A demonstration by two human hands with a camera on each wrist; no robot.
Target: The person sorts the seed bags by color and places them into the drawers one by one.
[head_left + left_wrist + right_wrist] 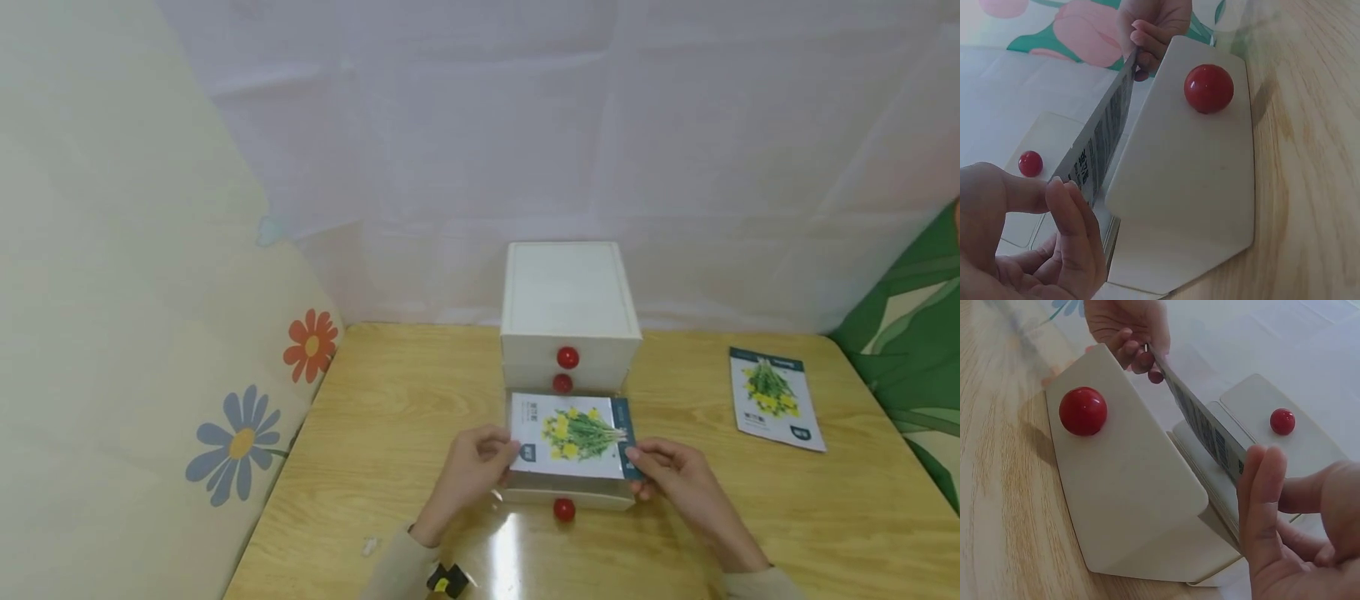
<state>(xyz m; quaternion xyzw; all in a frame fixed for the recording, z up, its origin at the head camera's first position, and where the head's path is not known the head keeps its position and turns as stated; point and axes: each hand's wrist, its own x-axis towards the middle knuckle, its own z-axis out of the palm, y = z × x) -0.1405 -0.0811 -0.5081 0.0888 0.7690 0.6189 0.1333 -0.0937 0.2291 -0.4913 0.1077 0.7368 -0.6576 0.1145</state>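
A flat white seed packet (pixel 573 437), printed with green stems and yellow flowers, lies level above the pulled-out bottom drawer (pixel 525 495) of a small white cabinet (pixel 568 287). My left hand (pixel 477 465) pinches its left edge between thumb and fingers. At the dark-banded right end, my right hand (pixel 678 475) pinches the packet the same way. In the left wrist view the packet (pixel 1100 134) appears nearly edge-on, its printed back facing the drawer front (pixel 1179 169). The right wrist view shows the packet (pixel 1204 422) just over the drawer opening. What lies inside the drawer is hidden.
A second, similar packet (pixel 776 398) lies on the wooden table (pixel 405 392) to the right. Red round knobs (pixel 567 357) stick out from the drawer fronts. Near my left sleeve is a small black and yellow object (pixel 447 581). White cloth (pixel 465 150) hangs behind the cabinet.
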